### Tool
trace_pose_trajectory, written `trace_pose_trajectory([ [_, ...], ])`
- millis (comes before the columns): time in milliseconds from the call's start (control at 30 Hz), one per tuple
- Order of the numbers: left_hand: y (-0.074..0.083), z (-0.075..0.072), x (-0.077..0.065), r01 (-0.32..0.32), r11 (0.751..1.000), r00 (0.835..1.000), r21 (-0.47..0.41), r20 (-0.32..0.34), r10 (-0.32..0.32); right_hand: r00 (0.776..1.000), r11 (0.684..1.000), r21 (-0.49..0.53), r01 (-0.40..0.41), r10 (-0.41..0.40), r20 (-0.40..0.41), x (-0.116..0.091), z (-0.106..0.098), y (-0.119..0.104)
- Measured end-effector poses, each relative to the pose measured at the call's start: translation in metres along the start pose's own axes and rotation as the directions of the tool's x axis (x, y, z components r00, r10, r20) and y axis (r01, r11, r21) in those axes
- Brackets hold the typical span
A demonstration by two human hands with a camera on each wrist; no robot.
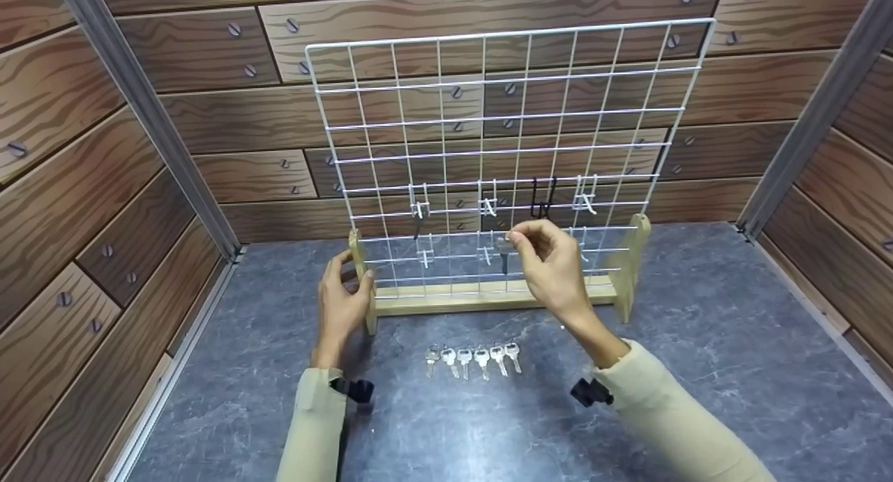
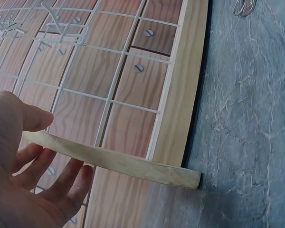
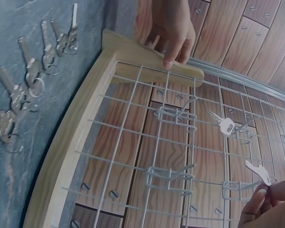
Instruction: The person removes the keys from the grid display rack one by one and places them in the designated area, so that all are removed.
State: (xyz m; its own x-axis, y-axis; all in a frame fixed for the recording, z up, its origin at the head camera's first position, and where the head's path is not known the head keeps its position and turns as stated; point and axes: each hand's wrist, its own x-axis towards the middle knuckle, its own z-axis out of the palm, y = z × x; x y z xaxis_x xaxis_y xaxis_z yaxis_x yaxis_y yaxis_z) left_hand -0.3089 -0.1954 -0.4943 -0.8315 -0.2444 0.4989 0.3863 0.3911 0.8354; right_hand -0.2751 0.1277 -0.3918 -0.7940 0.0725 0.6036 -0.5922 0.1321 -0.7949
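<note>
A white wire grid [image 1: 481, 130] stands upright in a wooden base [image 1: 446, 304]. My left hand [image 1: 343, 307] grips the left wooden side post [image 2: 109, 159], thumb on one side and fingers on the other. My right hand [image 1: 554, 266] pinches a silver key [image 3: 260, 172] by its ring end, in front of the grid near the middle hooks. Another key [image 3: 226, 126] hangs from the upper left white hook [image 1: 419, 208]. More white hooks sit on the grid in two rows, with a black hook [image 1: 543, 206] among the upper ones.
Several silver keys [image 1: 481, 356] with small rings lie in a row on the grey marbled tabletop [image 1: 432, 426], in front of the base. Wood-patterned walls with metal corner rails [image 1: 150, 112] enclose the table at the back and sides.
</note>
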Motion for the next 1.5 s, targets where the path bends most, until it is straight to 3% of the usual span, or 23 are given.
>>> trace_pose_trajectory([
  [367,0.000,0.001,-0.001,-0.016,1.000,1.000,0.002,-0.010,0.016,0.992,0.995,-0.028,-0.101,0.103,0.075,-0.010,-0.018,0.014],
  [967,-0.002,0.000,0.000,0.003,1.000,1.000,-0.009,-0.007,-0.003,0.969,0.977,-0.109,-0.185,0.200,0.149,-0.020,-0.039,0.037],
  [1233,0.001,0.000,-0.001,0.015,1.000,1.000,0.004,-0.003,-0.015,0.933,0.954,-0.134,-0.269,0.293,0.210,-0.026,-0.047,0.049],
  [1500,-0.002,0.001,0.001,-0.005,1.000,1.000,-0.013,-0.016,0.005,0.895,0.936,-0.186,-0.300,0.344,0.285,-0.033,-0.055,0.061],
])
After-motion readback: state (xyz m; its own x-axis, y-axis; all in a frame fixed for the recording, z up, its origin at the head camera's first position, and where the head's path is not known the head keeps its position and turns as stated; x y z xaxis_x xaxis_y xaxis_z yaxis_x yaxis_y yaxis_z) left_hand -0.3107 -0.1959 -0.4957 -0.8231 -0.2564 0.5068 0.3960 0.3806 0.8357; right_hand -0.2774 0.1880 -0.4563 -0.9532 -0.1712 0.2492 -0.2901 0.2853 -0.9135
